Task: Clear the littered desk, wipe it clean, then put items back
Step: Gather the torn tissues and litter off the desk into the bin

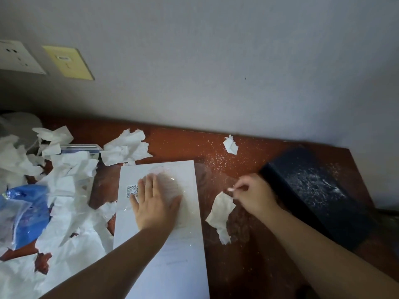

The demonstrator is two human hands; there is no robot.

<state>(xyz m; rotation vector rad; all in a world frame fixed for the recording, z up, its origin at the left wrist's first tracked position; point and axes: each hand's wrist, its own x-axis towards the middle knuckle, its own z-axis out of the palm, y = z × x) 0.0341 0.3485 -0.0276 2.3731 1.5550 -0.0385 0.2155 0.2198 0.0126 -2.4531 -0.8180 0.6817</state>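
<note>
A reddish-brown desk is strewn with torn white tissue and white crumbs. My left hand lies flat with straight fingers on a clear plastic film over a white sheet with a QR code. My right hand has its fingers curled and pinches a small white scrap just above a torn tissue piece on the desk. Another small tissue scrap lies near the wall. A crumpled tissue clump sits behind the sheet.
A heap of torn tissue and a blue plastic bag cover the desk's left side. A dark blue box dusted with white crumbs lies at the right. A wall with sockets stands behind.
</note>
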